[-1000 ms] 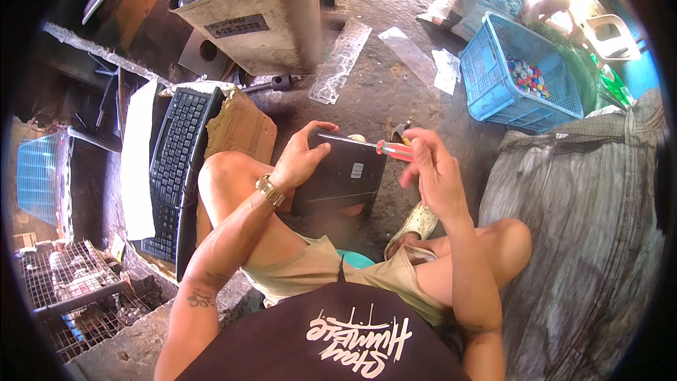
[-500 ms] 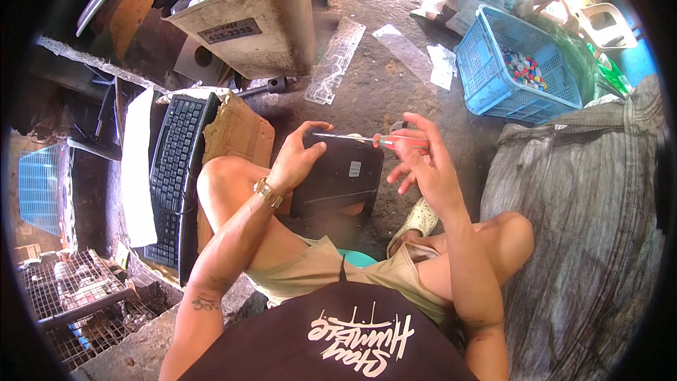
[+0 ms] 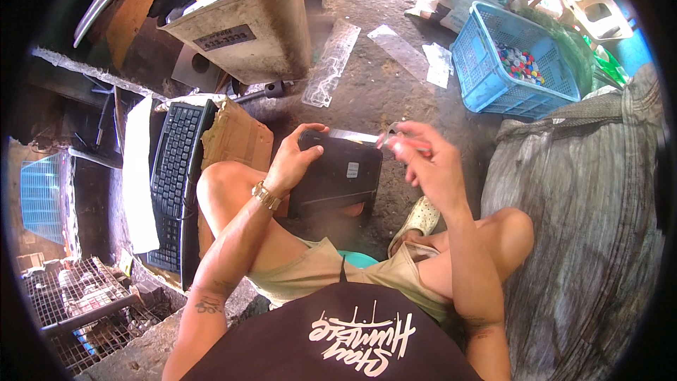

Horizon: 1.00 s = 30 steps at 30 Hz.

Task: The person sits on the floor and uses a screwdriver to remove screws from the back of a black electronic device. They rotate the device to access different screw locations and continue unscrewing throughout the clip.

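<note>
In the head view, a flat black case (image 3: 328, 180) – straight-edged, with a small pale label (image 3: 352, 170) – sits near the frame's centre, the left hand (image 3: 290, 164) pinching its upper-left corner; the right hand (image 3: 434, 166), fingers loosely curled, holds a red-handled screwdriver (image 3: 383, 141).

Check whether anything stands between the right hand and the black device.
Only the red-handled screwdriver in the right hand, its shaft by the far edge of the black device; nothing else visible stands between them.
</note>
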Tool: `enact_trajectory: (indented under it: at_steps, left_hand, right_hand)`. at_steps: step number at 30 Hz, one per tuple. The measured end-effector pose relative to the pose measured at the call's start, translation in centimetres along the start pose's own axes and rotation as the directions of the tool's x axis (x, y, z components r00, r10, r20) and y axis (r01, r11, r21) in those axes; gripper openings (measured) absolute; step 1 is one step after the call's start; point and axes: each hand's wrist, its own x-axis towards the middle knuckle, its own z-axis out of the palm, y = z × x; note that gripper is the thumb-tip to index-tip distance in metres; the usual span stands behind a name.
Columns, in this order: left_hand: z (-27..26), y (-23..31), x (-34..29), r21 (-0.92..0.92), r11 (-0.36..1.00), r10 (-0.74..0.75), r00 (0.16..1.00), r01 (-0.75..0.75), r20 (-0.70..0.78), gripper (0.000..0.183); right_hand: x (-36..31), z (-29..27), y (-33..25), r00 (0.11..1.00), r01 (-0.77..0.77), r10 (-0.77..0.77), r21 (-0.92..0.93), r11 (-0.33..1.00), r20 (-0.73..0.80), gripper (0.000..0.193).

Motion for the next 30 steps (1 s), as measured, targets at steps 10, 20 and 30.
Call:
enact_trajectory:
  at_steps: [10, 20, 30]
  left_hand:
    - [-3.1, 5.0, -1.0, -0.464, 0.884, -0.009, 0.996, 0.048, 0.086, 0.053]
    - [-3.7, 9.1, -7.2, -0.787, 0.608, 0.138, 0.99, -0.103, -0.023, 0.061]
    - [-1.4, 9.7, -11.1, -0.894, 0.445, 0.156, 0.987, -0.051, 0.022, 0.053]
  right_hand:
    - [1.5, -2.8, 2.9, 0.96, 0.067, -0.066, -0.006, 0.998, -0.273, 0.029]
    - [-4.9, -7.8, -6.4, 0.864, 0.362, -0.326, 0.023, 0.932, -0.385, 0.031]
    - [-14.0, -9.3, -13.0, 0.652, 0.68, -0.705, -0.197, 0.707, -0.28, 0.034]
